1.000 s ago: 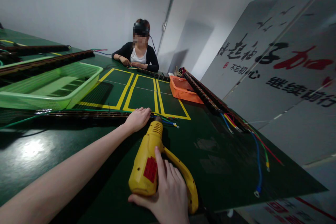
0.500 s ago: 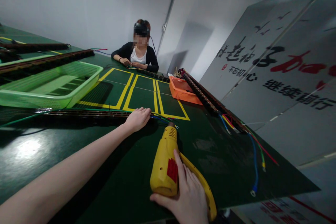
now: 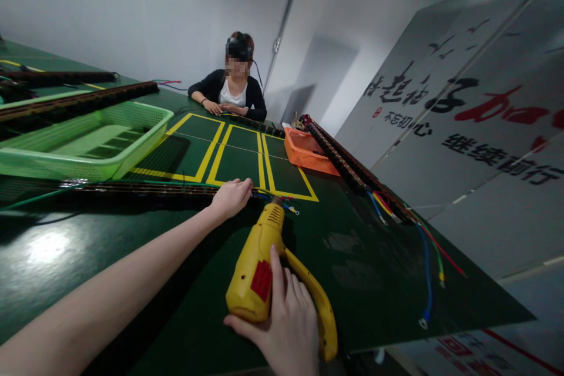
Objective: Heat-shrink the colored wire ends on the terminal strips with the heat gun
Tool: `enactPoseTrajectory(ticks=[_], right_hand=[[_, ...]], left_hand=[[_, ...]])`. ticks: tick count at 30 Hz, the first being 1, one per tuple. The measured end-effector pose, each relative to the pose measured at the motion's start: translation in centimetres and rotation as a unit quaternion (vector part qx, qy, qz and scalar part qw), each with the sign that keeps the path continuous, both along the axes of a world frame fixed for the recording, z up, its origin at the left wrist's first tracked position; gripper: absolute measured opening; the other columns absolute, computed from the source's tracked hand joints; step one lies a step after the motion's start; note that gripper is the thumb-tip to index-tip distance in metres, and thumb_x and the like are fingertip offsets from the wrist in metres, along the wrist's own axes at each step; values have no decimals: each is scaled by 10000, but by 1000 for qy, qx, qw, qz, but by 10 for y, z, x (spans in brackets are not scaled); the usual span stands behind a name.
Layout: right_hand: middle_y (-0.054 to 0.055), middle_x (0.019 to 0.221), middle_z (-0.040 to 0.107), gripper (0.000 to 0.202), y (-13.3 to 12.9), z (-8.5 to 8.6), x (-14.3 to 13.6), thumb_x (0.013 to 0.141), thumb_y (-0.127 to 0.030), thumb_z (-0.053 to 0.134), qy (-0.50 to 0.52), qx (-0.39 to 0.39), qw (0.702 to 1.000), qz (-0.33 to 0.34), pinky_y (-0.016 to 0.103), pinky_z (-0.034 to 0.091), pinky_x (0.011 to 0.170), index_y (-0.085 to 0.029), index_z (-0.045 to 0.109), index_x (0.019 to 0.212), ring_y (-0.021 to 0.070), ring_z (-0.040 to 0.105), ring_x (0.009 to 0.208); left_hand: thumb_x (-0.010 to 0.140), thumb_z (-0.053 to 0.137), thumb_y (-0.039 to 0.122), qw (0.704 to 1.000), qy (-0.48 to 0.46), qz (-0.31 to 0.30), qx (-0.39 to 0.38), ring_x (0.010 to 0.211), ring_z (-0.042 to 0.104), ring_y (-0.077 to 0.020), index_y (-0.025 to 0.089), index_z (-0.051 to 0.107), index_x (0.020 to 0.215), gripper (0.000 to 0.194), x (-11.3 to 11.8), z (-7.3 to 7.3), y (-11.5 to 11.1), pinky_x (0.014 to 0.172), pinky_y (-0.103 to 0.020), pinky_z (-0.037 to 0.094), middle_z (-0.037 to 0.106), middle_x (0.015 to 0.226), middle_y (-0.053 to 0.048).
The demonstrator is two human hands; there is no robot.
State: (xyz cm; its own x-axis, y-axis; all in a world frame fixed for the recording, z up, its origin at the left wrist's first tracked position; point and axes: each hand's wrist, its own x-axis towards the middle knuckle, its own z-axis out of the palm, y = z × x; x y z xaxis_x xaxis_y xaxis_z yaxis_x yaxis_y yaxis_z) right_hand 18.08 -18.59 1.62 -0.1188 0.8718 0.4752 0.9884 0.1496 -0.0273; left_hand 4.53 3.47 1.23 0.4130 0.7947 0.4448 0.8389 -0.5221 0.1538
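Observation:
My right hand (image 3: pixel 288 314) is wrapped round a yellow heat gun (image 3: pixel 253 267) with a red label. The gun's nozzle (image 3: pixel 277 201) is over the coloured wires (image 3: pixel 264 193), some of which carry ring terminals (image 3: pixel 295 211). These wires come out of a long dark cable chain (image 3: pixel 154 189) lying across the green table. My left hand (image 3: pixel 232 197) is closed over the chain's right end, where the wires emerge. Its fingers partly hide what they grip.
A green basket (image 3: pixel 145 120) stands at the left with another dark chain (image 3: pixel 83 98) across it. An orange basket (image 3: pixel 308 160) is at the far right beside more chains (image 3: pixel 352 167) with loose wires (image 3: pixel 427 270). Opposite, a person (image 3: pixel 233 91) sits with hands on the table.
My right hand has moved the heat gun to the left, carrying its nozzle along the wires towards my left hand. The left hand has barely shifted.

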Motion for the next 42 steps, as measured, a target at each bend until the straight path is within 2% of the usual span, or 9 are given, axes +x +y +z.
enactPoseTrajectory(ticks=[7, 15, 22, 26, 31, 38, 42], right_hand=[[107, 859, 617, 1168, 4, 2, -27, 556, -842, 501, 34, 0, 998, 51, 404, 517, 648, -117, 198, 1421, 268, 613, 748], [96, 869, 607, 1170, 5, 5, -25, 552, -828, 527, 52, -20, 997, 61, 400, 505, 646, -136, 186, 1430, 261, 604, 749], [114, 1022, 620, 1217, 3, -2, -9, 507, -831, 558, 67, -49, 996, 40, 429, 485, 786, -193, 129, 1450, 293, 600, 901], [113, 1060, 618, 1213, 1, -4, 2, 504, -824, 572, 69, -66, 995, 34, 440, 485, 792, -212, 125, 1452, 302, 600, 919], [101, 1156, 607, 1264, -1, 1, 13, 443, -745, 692, 76, -78, 994, 10, 439, 475, 852, -250, 107, 1449, 312, 591, 1002], [109, 1225, 573, 1185, -9, 2, 45, 519, -702, 686, 63, -118, 991, -30, 441, 465, 872, -268, 91, 1448, 316, 568, 1066], [106, 1231, 569, 1173, -12, 11, 48, 528, -596, 742, 75, -137, 985, -71, 437, 427, 910, -263, 93, 1446, 313, 544, 1102]], left_hand=[[948, 253, 317, 1000, -3, 22, -7, 762, 606, -208, 161, 527, 1010, 322, 0, -1, 1, 664, -290, 421, 611, 794, -70], [950, 250, 317, 1000, 5, 15, -5, 767, 605, -208, 166, 523, 1000, 316, -2, -1, 2, 653, -286, 415, 606, 789, -66], [954, 228, 316, 1000, 1, 6, 3, 755, 605, -207, 166, 524, 1008, 336, -2, -1, 1, 643, -289, 419, 604, 792, -64], [952, 241, 313, 1000, -1, 2, 0, 769, 607, -203, 167, 525, 1013, 324, -2, 0, 0, 650, -283, 424, 606, 803, -65], [940, 280, 287, 1000, 0, -4, -7, 797, 607, -207, 164, 523, 1011, 282, -4, 1, 0, 672, -287, 434, 615, 816, -67], [937, 284, 277, 1000, -10, -22, -16, 850, 600, -215, 162, 527, 1000, 275, -4, 2, 0, 689, -295, 443, 631, 849, -69], [937, 293, 279, 999, -18, -19, -33, 845, 600, -203, 162, 527, 1002, 270, -3, 5, -3, 678, -286, 442, 630, 879, -69]])
